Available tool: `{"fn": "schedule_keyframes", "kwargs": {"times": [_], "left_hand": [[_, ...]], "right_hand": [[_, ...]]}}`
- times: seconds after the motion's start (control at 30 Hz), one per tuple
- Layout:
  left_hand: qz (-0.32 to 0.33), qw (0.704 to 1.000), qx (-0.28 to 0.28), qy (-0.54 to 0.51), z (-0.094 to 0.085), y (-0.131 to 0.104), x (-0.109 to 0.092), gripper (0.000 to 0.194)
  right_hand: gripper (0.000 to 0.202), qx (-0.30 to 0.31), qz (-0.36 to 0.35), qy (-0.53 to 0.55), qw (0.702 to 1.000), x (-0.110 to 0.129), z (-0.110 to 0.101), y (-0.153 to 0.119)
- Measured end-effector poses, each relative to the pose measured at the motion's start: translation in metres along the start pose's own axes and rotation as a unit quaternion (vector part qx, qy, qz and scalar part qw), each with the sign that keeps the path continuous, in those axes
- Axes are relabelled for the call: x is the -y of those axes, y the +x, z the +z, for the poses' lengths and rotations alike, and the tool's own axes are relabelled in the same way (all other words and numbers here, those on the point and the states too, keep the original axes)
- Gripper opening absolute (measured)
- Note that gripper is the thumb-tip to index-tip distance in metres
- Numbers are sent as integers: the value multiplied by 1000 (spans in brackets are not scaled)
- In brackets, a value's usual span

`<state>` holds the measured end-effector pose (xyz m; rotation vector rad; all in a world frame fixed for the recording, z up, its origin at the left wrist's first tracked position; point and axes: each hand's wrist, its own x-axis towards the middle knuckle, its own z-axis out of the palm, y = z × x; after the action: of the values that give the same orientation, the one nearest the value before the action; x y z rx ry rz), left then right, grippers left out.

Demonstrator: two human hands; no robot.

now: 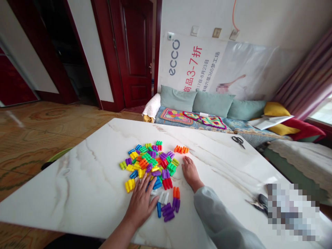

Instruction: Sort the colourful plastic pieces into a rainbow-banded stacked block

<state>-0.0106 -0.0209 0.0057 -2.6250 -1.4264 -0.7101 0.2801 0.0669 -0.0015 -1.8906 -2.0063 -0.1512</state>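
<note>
A heap of small rounded plastic pieces in many colours, several joined in short rows, lies on the white marbled table. My left hand is open, palm down with fingers spread, over the near edge of the heap by blue and yellow pieces. Right of the heap, my right hand rests on the tabletop with fingers stretched forward and nothing visible in them. Just beyond its fingertips sits a row of orange pieces. Purple pieces, white pieces and an orange-and-purple pair lie between my hands.
Black scissors lie near the table's far right corner. Another black-handled tool is at the right edge beside a blurred-out patch. Behind the table stands a sofa with pale green cushions; a dark red door is further left.
</note>
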Motion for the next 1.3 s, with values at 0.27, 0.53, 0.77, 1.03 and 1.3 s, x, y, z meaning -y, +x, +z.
{"fn": "schedule_keyframes", "kwargs": {"times": [0.27,0.53,0.77,1.03,1.3], "left_hand": [[-8,1000,-6,-10,-2,0,-3,65],[-20,1000,9,-15,-5,0,-6,64],[-24,999,21,-5,-6,1,-6,65],[-23,1000,6,-7,-8,0,-7,68],[-22,999,20,-17,-8,1,-7,66]], "right_hand": [[38,-56,53,164,983,8,-14,-42],[35,75,155,206,963,74,-60,-110],[39,90,147,120,978,94,-60,-110],[23,-11,163,43,986,65,-44,-86],[22,-71,20,171,983,105,-47,-35]]}}
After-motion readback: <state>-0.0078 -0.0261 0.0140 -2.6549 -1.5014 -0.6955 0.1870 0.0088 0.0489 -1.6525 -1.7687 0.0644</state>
